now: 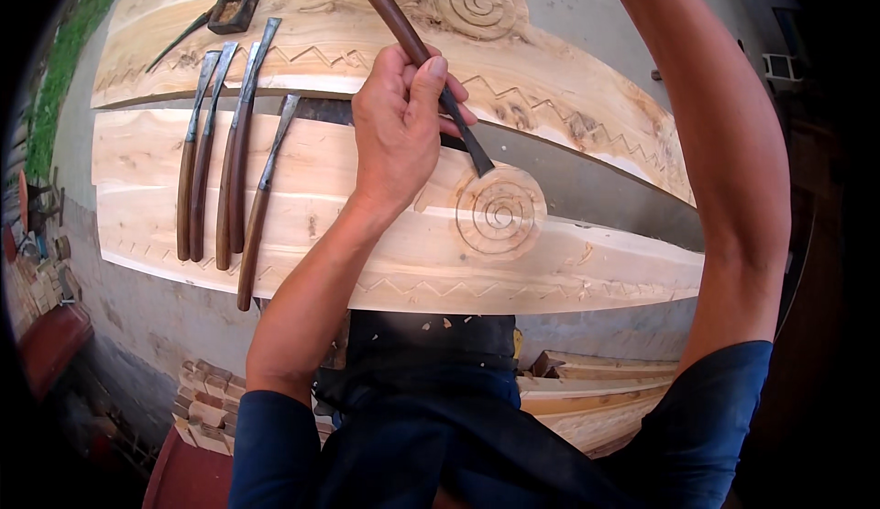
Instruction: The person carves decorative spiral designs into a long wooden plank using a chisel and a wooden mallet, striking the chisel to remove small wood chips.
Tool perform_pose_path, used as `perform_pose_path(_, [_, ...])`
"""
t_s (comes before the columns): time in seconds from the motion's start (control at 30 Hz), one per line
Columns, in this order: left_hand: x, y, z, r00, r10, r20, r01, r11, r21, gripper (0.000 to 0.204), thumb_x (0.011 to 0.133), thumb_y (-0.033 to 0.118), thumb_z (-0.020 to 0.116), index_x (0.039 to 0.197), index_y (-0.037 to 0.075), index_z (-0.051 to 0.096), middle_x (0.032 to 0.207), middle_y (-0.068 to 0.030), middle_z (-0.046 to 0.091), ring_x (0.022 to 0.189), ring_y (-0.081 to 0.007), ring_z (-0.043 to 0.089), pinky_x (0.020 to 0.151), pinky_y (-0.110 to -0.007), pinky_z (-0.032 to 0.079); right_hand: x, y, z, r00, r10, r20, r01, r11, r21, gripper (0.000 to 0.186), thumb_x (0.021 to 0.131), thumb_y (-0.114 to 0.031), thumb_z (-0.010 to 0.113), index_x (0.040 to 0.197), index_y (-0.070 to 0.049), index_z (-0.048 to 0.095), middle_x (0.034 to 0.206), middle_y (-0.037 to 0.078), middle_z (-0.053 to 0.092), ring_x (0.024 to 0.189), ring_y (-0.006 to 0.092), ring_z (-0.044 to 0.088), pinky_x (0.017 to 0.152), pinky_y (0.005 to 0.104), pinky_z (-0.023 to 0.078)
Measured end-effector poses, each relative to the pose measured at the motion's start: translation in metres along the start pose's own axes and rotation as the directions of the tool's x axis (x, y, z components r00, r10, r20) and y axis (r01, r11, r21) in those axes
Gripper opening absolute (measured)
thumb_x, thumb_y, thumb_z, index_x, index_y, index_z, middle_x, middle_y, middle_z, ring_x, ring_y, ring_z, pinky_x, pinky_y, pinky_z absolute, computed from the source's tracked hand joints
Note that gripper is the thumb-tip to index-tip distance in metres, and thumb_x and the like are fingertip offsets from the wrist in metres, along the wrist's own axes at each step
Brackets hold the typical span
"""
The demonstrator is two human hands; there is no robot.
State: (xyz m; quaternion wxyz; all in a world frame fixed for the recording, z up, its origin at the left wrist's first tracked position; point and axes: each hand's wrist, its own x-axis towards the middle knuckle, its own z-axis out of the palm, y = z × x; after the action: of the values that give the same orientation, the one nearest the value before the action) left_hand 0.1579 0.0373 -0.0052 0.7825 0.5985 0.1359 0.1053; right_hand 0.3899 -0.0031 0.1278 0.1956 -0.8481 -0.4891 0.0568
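My left hand [399, 133] is closed round a chisel [389, 11] with a long brown handle, held slanting. The dark blade points down at the upper left rim of a carved spiral [501, 215]. That spiral is cut into the near pale wooden board [312, 257], which also bears a zigzag line along its front edge. My right arm [729, 133] is raised and runs out past the top edge, so the right hand is out of sight. Left of my left forearm lie several more wooden-handled chisels [229, 174], side by side across the near board, blades pointing away.
Behind lies a second board [321, 18] with a similar spiral [478, 2] and zigzag. A small dark square box [233, 12] and a thin dark stick [180, 41] rest on it. Small wood blocks [206, 408] are stacked lower left; planks [596, 390] lie lower right.
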Motion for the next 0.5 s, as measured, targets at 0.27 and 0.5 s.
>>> perform_pose_path(0.27, [0.000,-0.003,0.000,0.998,0.015,0.065,-0.020,0.998,0.063,0.030,0.119,0.028,0.059,0.128,-0.001,0.059,0.094,-0.0097,0.075,0.079,-0.0160,0.078,0.064,-0.025,0.060,0.004,-0.010,-0.004,0.999,-0.005,0.049,0.006,1.000,-0.016,0.061,0.076,-0.026,0.085,0.132,-0.004,0.079,0.108,0.022,0.082,0.096,0.0350,0.077,0.088,0.0435,0.061])
perform_pose_path(0.5, [0.001,-0.003,-0.001,0.998,0.044,0.055,-0.049,0.995,0.086,0.025,0.118,0.023,0.061,0.122,-0.002,0.062,0.090,-0.0087,0.075,0.076,-0.0145,0.076,0.063,-0.026,0.059,0.017,-0.020,-0.014,0.993,-0.072,0.095,0.068,0.997,0.045,0.061,0.074,-0.017,0.083,0.133,-0.002,0.078,0.111,0.022,0.082,0.102,0.0354,0.076,0.091,0.0435,0.060])
